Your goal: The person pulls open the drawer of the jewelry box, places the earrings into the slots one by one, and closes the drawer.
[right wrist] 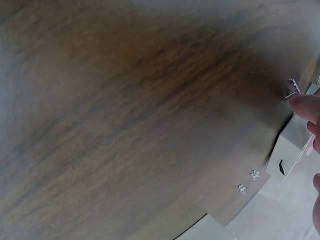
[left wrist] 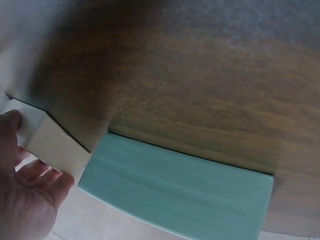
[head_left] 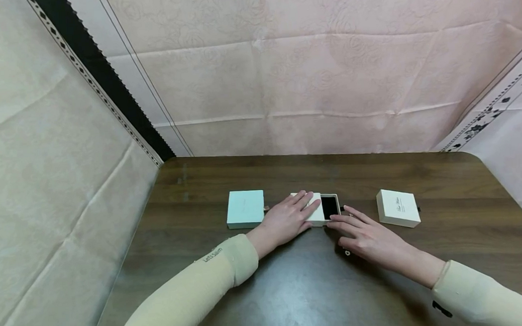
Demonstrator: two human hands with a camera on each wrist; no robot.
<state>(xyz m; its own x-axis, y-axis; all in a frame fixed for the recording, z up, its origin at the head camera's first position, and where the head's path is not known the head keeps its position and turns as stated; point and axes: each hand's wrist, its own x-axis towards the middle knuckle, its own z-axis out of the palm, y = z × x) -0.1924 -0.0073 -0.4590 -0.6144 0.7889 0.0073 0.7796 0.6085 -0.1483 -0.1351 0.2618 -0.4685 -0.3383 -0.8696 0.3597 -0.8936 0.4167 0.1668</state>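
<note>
My left hand (head_left: 287, 220) lies over a small white slide-out box (head_left: 316, 209), its thumb on the near side and fingers across the top. The box's tray (head_left: 331, 206), dark inside, is partly pulled out to the right. At the tray's right end is my right hand (head_left: 368, 236), fingers slightly bent. A small sparkling earring (right wrist: 294, 87) shows at a fingertip of that hand in the right wrist view, apparently pinched; the opposing finger is hidden. Two flower-shaped sparkling studs, one (right wrist: 255, 174) beside the other (right wrist: 242, 189), lie on the table near the box.
A pale teal box (head_left: 245, 209) stands left of the white box. To the right is another white box (head_left: 398, 207) with script lettering on its lid. The brown wooden table (head_left: 296, 300) meets cloth hangings (head_left: 328, 94) at the back and sides.
</note>
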